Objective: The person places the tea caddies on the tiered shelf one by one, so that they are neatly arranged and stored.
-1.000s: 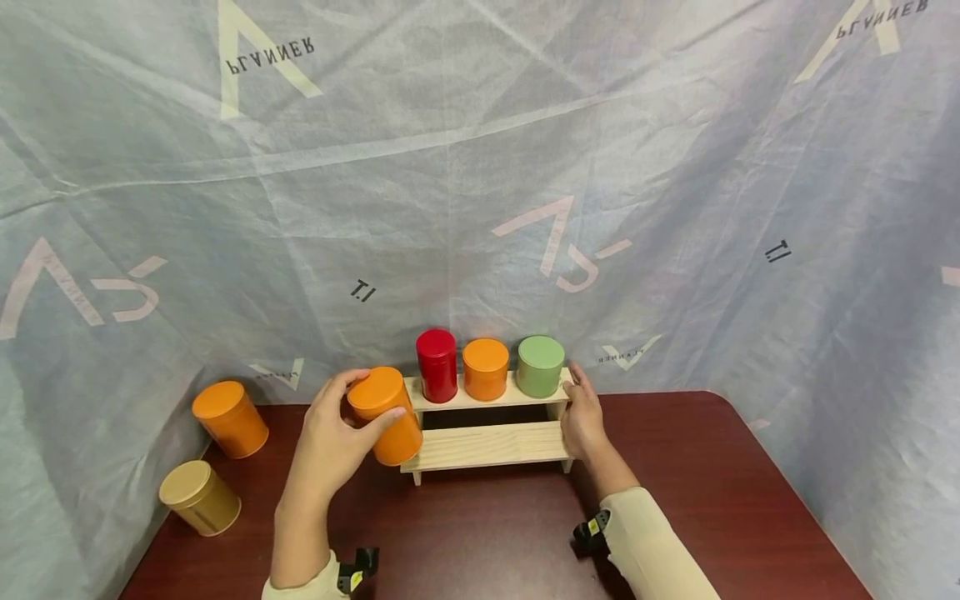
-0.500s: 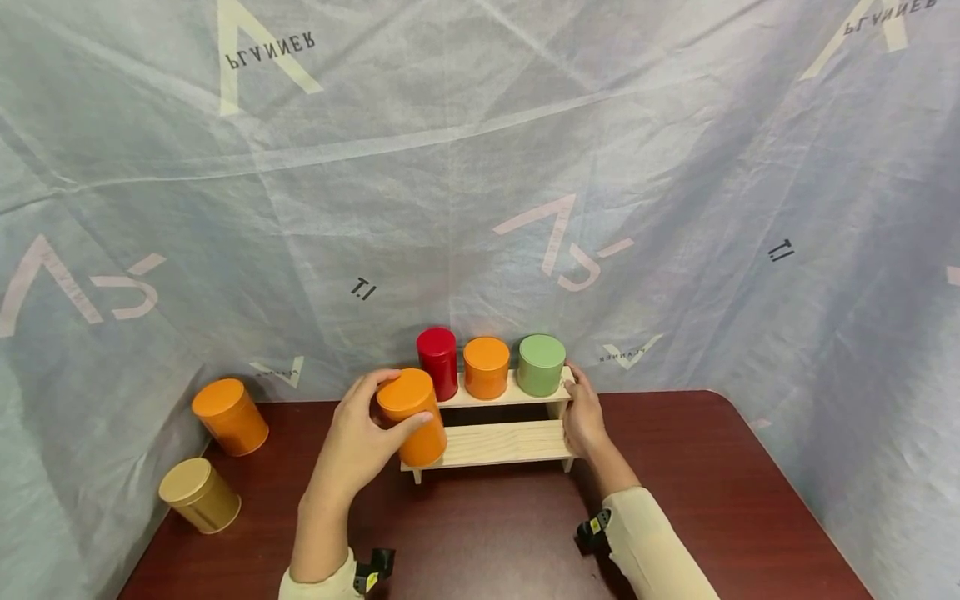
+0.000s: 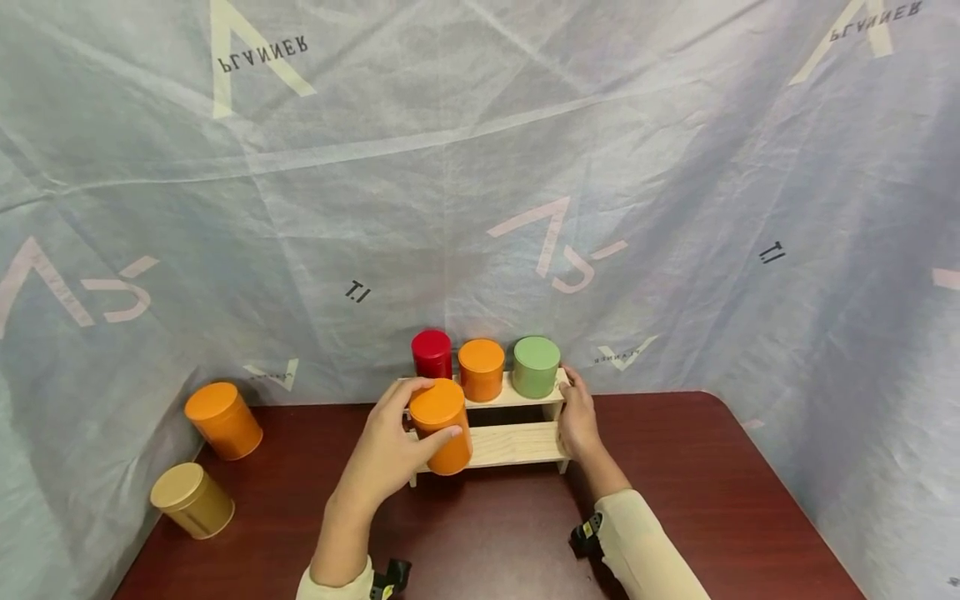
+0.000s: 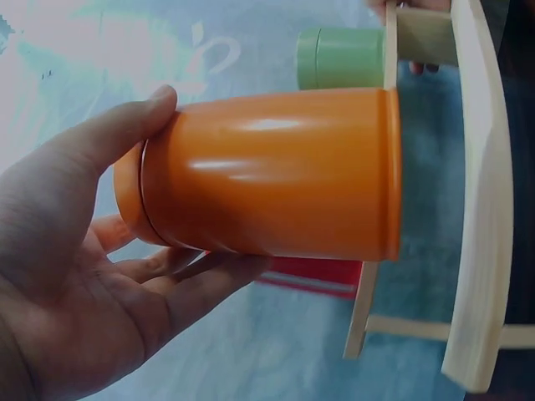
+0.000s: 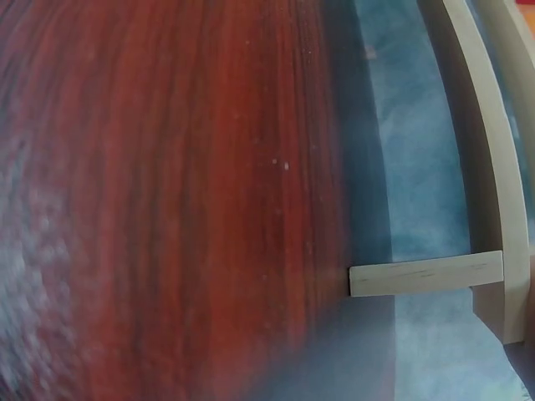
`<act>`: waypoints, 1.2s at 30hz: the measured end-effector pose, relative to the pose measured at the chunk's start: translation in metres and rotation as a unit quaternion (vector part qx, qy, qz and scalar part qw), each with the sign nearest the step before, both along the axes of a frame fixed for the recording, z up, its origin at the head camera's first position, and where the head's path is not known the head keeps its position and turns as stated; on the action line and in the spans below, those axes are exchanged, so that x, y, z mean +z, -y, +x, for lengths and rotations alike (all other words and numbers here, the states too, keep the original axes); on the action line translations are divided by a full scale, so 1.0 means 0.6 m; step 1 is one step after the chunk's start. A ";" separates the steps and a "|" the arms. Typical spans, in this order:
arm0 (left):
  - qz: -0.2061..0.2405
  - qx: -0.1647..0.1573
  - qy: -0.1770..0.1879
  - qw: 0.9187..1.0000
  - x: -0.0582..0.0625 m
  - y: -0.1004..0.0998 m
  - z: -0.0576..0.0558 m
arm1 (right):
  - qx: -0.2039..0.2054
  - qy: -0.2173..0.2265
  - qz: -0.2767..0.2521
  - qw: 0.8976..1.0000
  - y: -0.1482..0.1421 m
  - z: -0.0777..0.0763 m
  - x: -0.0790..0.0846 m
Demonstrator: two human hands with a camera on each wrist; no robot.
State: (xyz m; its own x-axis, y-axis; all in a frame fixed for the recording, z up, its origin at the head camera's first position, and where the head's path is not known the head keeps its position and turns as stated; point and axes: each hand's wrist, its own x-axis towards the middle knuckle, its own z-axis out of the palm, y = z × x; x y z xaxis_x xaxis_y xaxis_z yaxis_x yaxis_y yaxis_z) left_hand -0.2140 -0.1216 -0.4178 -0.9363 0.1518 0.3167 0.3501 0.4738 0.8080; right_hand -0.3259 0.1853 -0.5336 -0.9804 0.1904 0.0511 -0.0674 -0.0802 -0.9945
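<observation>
My left hand grips tall orange canister in front of wooden rack; my right hand grips rack's right end.

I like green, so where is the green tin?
In the head view, the green tin stands at the right end of the top wooden shelf, beside a short orange tin and close to the right hand.
</observation>
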 end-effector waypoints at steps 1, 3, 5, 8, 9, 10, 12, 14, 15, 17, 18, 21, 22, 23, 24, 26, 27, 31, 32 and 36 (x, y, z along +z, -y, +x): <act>0.002 -0.005 -0.001 1.000 -0.001 -0.004 0.000 | -0.001 -0.002 0.000 1.000 0.001 0.000 -0.001; 0.002 -0.015 -0.006 1.000 -0.005 -0.013 -0.001 | -0.001 -0.006 -0.007 1.000 0.002 0.000 -0.002; -0.006 -0.022 -0.016 1.000 -0.010 -0.022 -0.002 | -0.003 -0.008 -0.015 1.000 0.003 -0.001 -0.002; -0.017 -0.030 -0.025 0.999 -0.016 -0.036 -0.003 | -0.003 -0.007 -0.021 1.000 0.004 0.001 -0.003; -0.017 -0.032 -0.024 0.999 -0.017 -0.041 -0.002 | -0.004 -0.006 -0.021 1.000 0.005 0.001 -0.003; -0.018 -0.034 -0.022 0.999 -0.019 -0.046 -0.002 | -0.004 -0.006 -0.020 1.000 0.005 0.002 -0.003; -0.016 -0.038 -0.018 0.999 -0.022 -0.056 -0.002 | -0.004 -0.005 -0.017 1.000 0.004 0.003 -0.003; -0.014 -0.040 -0.018 0.999 -0.025 -0.065 -0.002 | -0.002 -0.007 -0.012 1.000 0.004 0.005 -0.002; -0.014 -0.041 -0.022 0.999 -0.028 -0.069 -0.002 | -0.002 -0.009 -0.010 1.000 0.004 0.005 -0.002; -0.016 -0.046 -0.032 0.998 -0.032 -0.076 -0.002 | -0.001 -0.013 -0.005 1.000 0.004 0.006 0.000; -0.016 -0.049 -0.037 0.998 -0.034 -0.079 -0.002 | -0.001 -0.014 -0.003 1.000 0.004 0.007 0.000; -0.018 -0.057 -0.047 0.997 -0.039 -0.089 -0.005 | -0.005 -0.016 0.004 1.000 0.005 0.006 0.001; -0.018 -0.060 -0.048 0.997 -0.039 -0.092 -0.006 | -0.007 -0.015 0.006 1.000 0.005 0.005 0.001; -0.017 -0.064 -0.046 0.997 -0.040 -0.096 -0.007 | -0.008 -0.015 0.007 1.000 0.005 0.005 0.001; -0.017 -0.068 -0.045 0.997 -0.040 -0.099 -0.008 | -0.010 -0.015 0.009 1.000 0.005 0.005 0.001; -0.018 -0.075 -0.043 0.996 -0.040 -0.106 -0.012 | -0.013 -0.016 0.008 1.000 0.005 0.003 0.001; -0.018 -0.079 -0.042 0.996 -0.039 -0.110 -0.014 | -0.013 -0.018 0.011 1.000 0.005 0.003 0.000; -0.022 -0.093 -0.040 0.995 -0.040 -0.124 -0.020 | -0.009 -0.018 0.020 1.000 0.004 0.004 -0.001; -0.022 -0.095 -0.041 0.994 -0.041 -0.127 -0.021 | -0.007 -0.017 0.022 1.000 0.004 0.005 -0.002; -0.022 -0.100 -0.044 0.994 -0.045 -0.139 -0.024 | -0.003 -0.016 0.016 1.000 0.004 0.006 -0.002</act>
State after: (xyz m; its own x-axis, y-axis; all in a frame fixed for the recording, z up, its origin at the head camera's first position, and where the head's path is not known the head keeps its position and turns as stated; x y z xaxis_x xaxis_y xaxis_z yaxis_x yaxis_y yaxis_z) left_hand -0.2284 -0.0382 -0.4448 -0.8550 0.3481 0.3845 0.5091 0.4220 0.7501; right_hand -0.3220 0.1830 -0.5347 -0.9770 0.1945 0.0874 -0.0987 -0.0488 -0.9939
